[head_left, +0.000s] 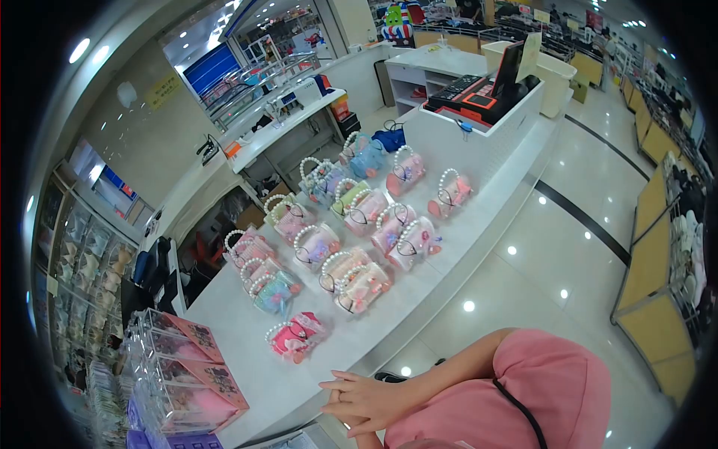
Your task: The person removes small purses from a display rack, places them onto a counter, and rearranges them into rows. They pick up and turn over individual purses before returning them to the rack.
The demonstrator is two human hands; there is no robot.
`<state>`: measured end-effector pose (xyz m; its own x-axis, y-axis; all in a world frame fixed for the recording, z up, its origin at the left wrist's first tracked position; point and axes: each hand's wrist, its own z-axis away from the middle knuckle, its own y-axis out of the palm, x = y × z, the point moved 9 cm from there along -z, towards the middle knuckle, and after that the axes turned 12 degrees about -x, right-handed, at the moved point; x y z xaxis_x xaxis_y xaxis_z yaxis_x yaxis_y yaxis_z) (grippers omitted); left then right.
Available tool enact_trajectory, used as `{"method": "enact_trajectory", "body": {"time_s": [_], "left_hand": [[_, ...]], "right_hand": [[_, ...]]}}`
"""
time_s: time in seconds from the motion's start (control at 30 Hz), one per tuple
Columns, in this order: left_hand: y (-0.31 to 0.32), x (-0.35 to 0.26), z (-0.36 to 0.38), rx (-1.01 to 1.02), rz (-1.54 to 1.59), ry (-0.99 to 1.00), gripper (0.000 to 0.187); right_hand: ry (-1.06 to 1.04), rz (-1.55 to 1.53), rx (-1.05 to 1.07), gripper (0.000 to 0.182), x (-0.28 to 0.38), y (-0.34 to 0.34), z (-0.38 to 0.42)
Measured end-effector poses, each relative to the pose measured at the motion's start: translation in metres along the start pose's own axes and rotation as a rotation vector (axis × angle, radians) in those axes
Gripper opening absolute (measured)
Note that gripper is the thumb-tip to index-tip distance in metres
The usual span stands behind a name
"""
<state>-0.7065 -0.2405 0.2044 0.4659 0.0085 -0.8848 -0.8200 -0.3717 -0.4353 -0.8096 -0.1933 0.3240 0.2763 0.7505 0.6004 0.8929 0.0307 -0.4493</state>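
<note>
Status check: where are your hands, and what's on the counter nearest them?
Both hands clasped together at the counter edge, holding nothing. Nearest: pink purse, lying apart from the hands. More purses in rows beyond; clear boxes beside them. Nothing in between.

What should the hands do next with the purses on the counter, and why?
Probably reach forward to the pink purse: it lies nearest the clasped hands, apart from the rows of purses farther along the counter. Both hands rest together at the counter edge and hold nothing, so either seems free to take it by its bead handle.
</note>
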Motion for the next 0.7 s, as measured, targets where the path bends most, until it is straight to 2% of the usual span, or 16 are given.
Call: {"method": "enact_trajectory", "body": {"time_s": [0.13,0.33,0.43,0.53,0.6,0.7], "left_hand": [[-0.004,0.008,0.051,0.038,0.019,-0.099,0.041],[-0.038,0.029,0.111,0.067,0.076,-0.220,0.039],[-0.072,0.046,0.138,0.055,0.133,-0.274,0.039],[-0.115,0.069,0.172,0.068,0.223,-0.347,0.038],[-0.143,0.085,0.200,0.083,0.303,-0.416,0.037],[-0.179,0.098,0.227,0.146,0.467,-0.496,0.037]], "right_hand": [[-0.075,-0.077,-0.072,0.066,0.030,-0.013,0.018],[-0.181,-0.054,-0.082,0.061,0.071,0.019,0.039],[-0.216,-0.057,-0.064,0.055,0.096,0.052,0.054],[-0.168,-0.049,0.046,0.052,0.132,0.083,0.055],[-0.254,-0.027,0.067,0.049,0.158,0.112,0.061],[-0.277,-0.132,0.174,0.045,0.198,0.169,0.071]]}}
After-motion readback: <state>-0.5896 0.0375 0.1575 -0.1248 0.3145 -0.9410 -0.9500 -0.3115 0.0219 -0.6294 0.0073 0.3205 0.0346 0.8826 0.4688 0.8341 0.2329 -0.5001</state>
